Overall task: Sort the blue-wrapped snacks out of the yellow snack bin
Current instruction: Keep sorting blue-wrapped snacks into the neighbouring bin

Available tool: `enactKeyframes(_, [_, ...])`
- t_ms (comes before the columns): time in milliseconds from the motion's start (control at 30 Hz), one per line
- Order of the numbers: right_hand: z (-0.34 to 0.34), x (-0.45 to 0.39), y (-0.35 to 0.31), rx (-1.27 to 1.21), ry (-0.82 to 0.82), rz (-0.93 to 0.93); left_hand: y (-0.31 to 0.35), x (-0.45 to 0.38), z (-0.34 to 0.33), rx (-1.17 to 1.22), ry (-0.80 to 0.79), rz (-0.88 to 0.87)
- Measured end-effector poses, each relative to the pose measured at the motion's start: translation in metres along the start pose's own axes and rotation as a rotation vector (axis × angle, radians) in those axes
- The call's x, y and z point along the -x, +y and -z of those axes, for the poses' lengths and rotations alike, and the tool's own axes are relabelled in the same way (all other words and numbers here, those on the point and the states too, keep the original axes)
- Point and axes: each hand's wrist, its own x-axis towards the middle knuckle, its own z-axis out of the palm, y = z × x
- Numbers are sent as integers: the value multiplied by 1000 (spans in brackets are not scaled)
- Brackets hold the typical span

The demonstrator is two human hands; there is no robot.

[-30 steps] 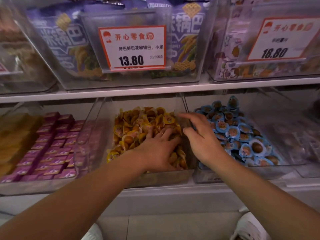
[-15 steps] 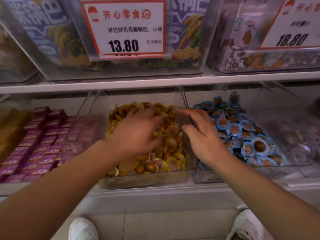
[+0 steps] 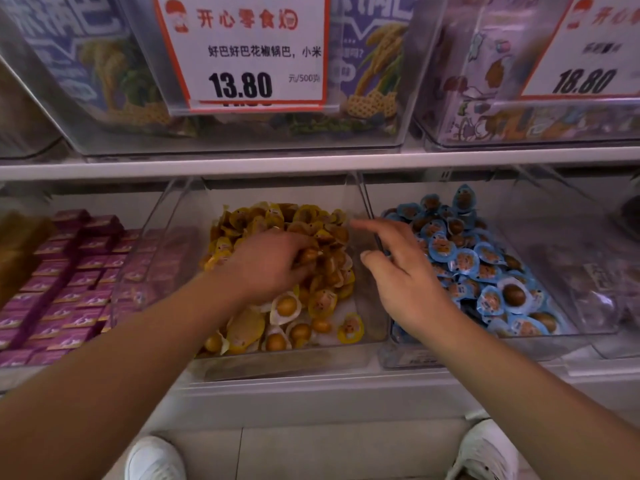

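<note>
A clear yellow snack bin (image 3: 287, 368) on the lower shelf holds a heap of yellow-wrapped snacks (image 3: 322, 303). My left hand (image 3: 266, 268) is deep in that heap, fingers curled down around some of the yellow snacks. My right hand (image 3: 401, 282) hovers over the wall between this bin and the bin to its right, fingers relaxed, index stretched out, holding nothing. The right bin (image 3: 433, 355) is full of blue-wrapped snacks (image 3: 485, 268). No blue wrapper shows among the yellow ones; my left hand hides part of the heap.
Purple boxes (image 3: 69, 282) fill the bin at left. Another clear bin (image 3: 606, 271) stands at far right. The upper shelf (image 3: 311, 164) carries big clear bins with a price card (image 3: 242, 53). My white shoes (image 3: 154, 459) are on the floor below.
My left hand moved from the front middle of the yellow heap to its back left and curled into it, uncovering snacks at the front. My right hand stayed over the divider.
</note>
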Motion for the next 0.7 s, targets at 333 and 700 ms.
enactKeyframes(333, [-1,-1,-1,17,5,6,-24,10,9,-87,258,190])
enactKeyframes(700, [-4,-2,-1,-68,48,-36,44,33,27,556,-338,-85])
